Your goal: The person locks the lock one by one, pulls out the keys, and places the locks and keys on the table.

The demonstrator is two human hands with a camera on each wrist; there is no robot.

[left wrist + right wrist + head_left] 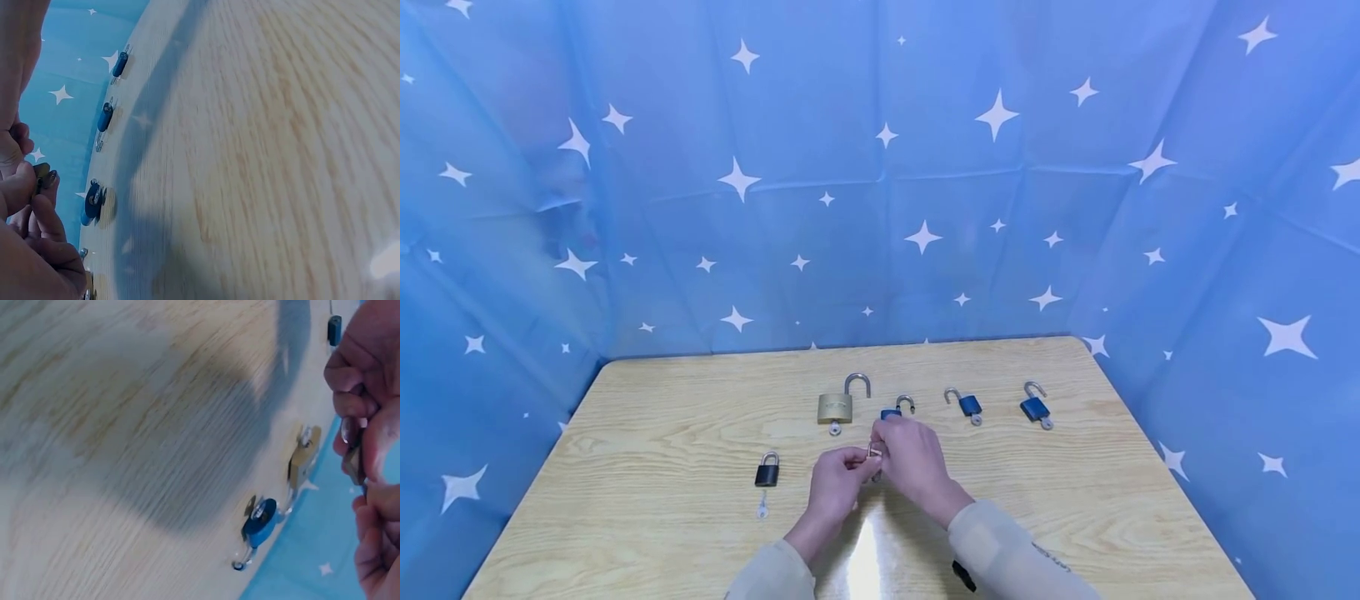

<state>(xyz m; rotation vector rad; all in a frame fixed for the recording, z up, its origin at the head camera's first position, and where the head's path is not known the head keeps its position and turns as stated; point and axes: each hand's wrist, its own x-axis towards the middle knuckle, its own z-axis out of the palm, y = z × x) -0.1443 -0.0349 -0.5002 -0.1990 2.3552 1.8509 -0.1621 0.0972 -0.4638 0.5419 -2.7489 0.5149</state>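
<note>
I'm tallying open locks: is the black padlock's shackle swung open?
No, in the head view both ends of the black padlock's shackle meet its body.

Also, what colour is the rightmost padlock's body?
The padlock body is blue, clearest in the head view.

Small padlock [353, 464], nearer than big brass padlock [834, 410], half-swallowed by left hand [835, 481] and right hand [916, 458]! Blue padlock [890, 412], right of brass one, lower part lost behind right hand! Brass one's front marking [835, 405], perhaps lettering: too small!
</note>
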